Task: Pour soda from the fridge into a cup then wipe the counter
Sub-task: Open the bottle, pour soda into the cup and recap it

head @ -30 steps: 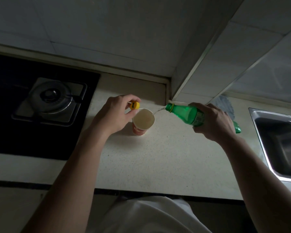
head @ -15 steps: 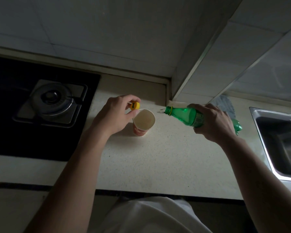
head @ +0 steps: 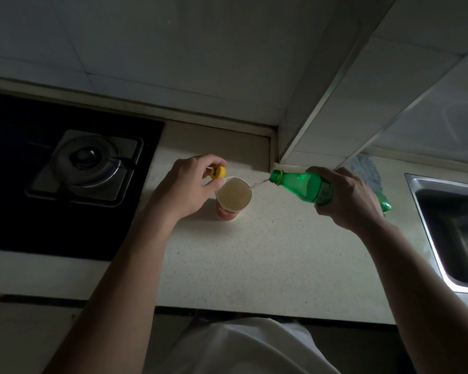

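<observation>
A green soda bottle (head: pixel 303 186) is tipped almost flat, its open mouth pointing left toward a paper cup (head: pixel 233 198) with a red band. My right hand (head: pixel 346 198) grips the bottle's middle. A thin clear stream runs from the mouth to the cup's right rim. The cup stands upright on the pale speckled counter (head: pixel 254 252). My left hand (head: pixel 184 190) rests against the cup's left side and pinches the yellow bottle cap (head: pixel 218 172) between thumb and fingers.
A black gas hob with a metal burner (head: pixel 89 163) lies to the left. A steel sink (head: pixel 449 228) sits at the right edge. A grey-blue cloth (head: pixel 365 171) lies on the counter behind my right hand. A tiled wall corner juts out behind the cup.
The bottle drew back from the cup and the stream stopped half a second ago; now its mouth is tipped toward the cup and a thin stream runs again. My left hand has stayed put.
</observation>
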Demonstrator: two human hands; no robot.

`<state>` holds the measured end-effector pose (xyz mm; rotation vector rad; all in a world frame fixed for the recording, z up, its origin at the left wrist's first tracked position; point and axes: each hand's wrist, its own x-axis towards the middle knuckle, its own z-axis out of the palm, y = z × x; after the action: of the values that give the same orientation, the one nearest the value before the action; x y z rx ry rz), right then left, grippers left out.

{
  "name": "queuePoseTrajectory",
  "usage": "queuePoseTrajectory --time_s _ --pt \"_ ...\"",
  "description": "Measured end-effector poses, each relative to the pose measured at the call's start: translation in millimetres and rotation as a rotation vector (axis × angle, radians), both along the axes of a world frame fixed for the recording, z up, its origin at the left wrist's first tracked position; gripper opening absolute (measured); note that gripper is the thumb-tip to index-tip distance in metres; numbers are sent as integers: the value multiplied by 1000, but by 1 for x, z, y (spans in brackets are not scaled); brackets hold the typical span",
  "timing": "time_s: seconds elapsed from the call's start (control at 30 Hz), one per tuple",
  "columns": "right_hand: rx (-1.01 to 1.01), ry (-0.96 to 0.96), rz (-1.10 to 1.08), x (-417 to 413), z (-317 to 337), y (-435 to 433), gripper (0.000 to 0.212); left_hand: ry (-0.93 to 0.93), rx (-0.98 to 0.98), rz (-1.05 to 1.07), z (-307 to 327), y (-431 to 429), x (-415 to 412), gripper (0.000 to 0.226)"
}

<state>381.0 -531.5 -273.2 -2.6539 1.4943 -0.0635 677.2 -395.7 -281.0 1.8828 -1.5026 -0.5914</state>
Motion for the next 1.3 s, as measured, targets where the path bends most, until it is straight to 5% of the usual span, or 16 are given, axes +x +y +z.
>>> queuePoseTrajectory --time_s 1.3 --pt "-40 -6 51 5 -1 0 85 17 -15 14 -2 4 6 26"
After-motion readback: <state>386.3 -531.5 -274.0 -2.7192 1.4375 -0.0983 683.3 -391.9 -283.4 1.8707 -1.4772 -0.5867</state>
